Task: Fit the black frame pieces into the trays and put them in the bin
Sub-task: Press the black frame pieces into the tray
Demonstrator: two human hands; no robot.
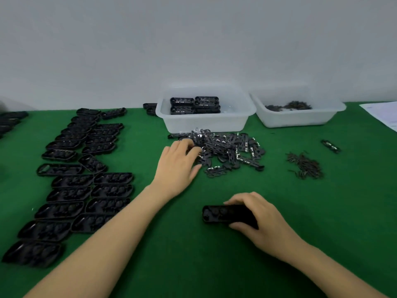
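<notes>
A heap of black frame pieces (232, 150) lies on the green table just in front of a clear bin (204, 121) that holds several filled trays (194, 105). My left hand (179, 163) reaches into the left edge of the heap, fingers curled among the pieces; whether it holds one is hidden. My right hand (261, 216) grips a single black tray (219, 213) lying flat on the table near the front, thumb and fingers on its long sides. Rows of empty black trays (86, 175) cover the left of the table.
A second clear bin (296, 119) with small dark parts stands at the back right. A loose pile of small dark clips (305, 165) and one stray frame piece (330, 146) lie right of the heap. A sheet of paper (384, 115) sits at the far right edge.
</notes>
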